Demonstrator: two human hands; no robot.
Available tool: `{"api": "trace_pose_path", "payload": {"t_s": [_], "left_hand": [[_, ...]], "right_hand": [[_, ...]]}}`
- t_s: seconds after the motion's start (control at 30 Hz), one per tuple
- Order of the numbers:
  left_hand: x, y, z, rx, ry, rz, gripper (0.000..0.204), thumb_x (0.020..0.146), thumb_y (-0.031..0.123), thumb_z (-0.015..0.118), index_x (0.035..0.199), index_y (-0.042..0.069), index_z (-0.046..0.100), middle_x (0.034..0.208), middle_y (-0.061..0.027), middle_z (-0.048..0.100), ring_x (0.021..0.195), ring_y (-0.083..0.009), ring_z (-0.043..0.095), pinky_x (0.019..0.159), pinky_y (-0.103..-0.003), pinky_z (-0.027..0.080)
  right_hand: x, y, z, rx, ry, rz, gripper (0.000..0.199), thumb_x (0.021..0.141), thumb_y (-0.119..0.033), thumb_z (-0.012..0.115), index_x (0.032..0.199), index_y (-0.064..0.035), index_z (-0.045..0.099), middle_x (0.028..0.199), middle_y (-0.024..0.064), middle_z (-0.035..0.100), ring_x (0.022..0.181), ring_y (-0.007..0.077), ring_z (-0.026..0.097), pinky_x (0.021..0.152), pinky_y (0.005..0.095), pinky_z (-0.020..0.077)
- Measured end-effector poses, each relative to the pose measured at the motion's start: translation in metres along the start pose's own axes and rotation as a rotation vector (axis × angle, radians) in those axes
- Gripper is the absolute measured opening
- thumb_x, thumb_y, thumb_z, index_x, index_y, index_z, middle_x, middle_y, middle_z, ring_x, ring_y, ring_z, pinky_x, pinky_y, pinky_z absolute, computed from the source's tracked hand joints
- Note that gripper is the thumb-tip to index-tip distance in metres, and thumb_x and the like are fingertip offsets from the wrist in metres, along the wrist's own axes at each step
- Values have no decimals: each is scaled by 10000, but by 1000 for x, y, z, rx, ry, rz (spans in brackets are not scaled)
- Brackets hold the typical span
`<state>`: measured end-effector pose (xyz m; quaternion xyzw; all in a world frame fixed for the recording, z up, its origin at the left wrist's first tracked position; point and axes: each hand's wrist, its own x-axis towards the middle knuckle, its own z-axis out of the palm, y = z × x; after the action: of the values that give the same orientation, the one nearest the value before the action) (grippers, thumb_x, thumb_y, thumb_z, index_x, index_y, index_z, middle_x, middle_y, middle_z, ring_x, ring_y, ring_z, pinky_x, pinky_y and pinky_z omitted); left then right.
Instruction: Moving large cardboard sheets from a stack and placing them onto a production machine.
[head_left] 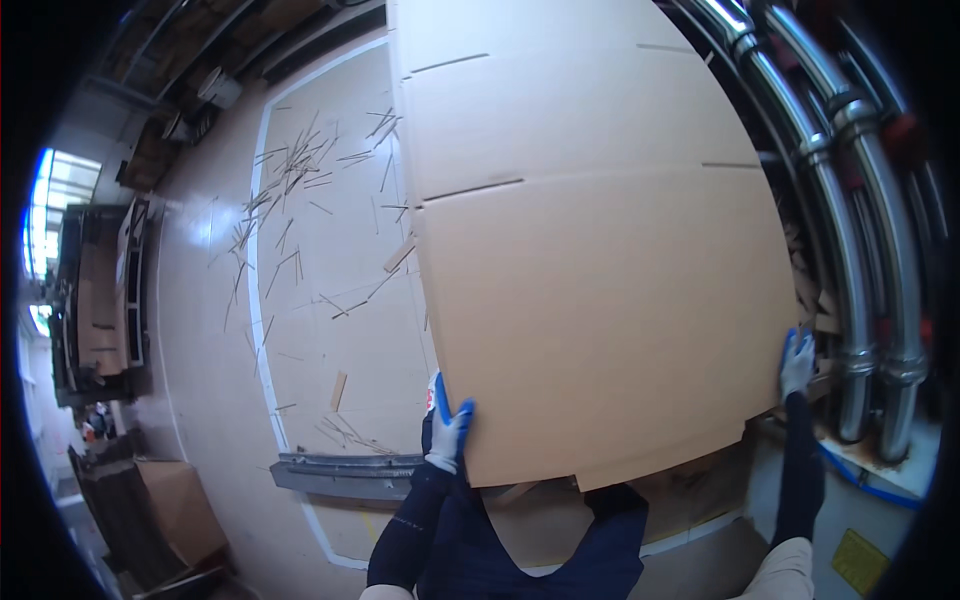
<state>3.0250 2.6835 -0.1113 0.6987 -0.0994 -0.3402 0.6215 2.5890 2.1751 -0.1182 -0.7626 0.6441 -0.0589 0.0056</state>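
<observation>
A large brown cardboard sheet (pixel 610 300) with slots cut in from both side edges stretches away in front of me. My left hand (pixel 450 430), in a white and blue glove, is closed on the sheet's near left edge, thumb by the face and some fingers hidden. On the opposite side, my right hand (pixel 798 365), gloved alike, holds the right edge a little farther up. The sheet's near edge has a stepped cut and lies above my dark-clad legs (pixel 560 550).
Thin cardboard strips (pixel 300 160) litter the floor at left, inside white tape lines. A grey metal beam (pixel 345 475) lies near my left arm. Shiny metal pipes (pixel 880 250) run along the right. A cart with cardboard (pixel 100 300) stands far left.
</observation>
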Motion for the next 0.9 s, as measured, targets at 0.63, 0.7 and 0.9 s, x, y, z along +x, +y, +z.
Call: {"api": "trace_pose_path", "payload": {"t_s": [0.63,0.7,0.9], "left_hand": [[20,10,-37,681,-461,-191,953,832,478,486,1298,-184,-17,1361,-385,82,1279,-489,142,1069,-452,141],[28,14,-42,748,-558,-211,942,831,470,491,1301,-183,1,1355,-388,109,1273,-484,178,1066,-451,163],[90,66,-117,647,-849,-195,785,828,473,472,1311,-93,221,1326,-304,295,1214,-385,364,988,-395,337]], "right_hand": [[-194,-698,18,-291,-177,-187,1124,659,-738,503,1387,2,75,1397,312,134,1285,487,128,1017,583,97],[-201,-701,13,-282,-221,-283,991,755,-649,473,1384,11,83,1388,325,140,1278,494,138,1019,573,120],[-211,-706,13,-403,-242,-367,861,832,-543,431,1384,13,73,1399,284,166,1277,474,170,1020,558,158]]}}
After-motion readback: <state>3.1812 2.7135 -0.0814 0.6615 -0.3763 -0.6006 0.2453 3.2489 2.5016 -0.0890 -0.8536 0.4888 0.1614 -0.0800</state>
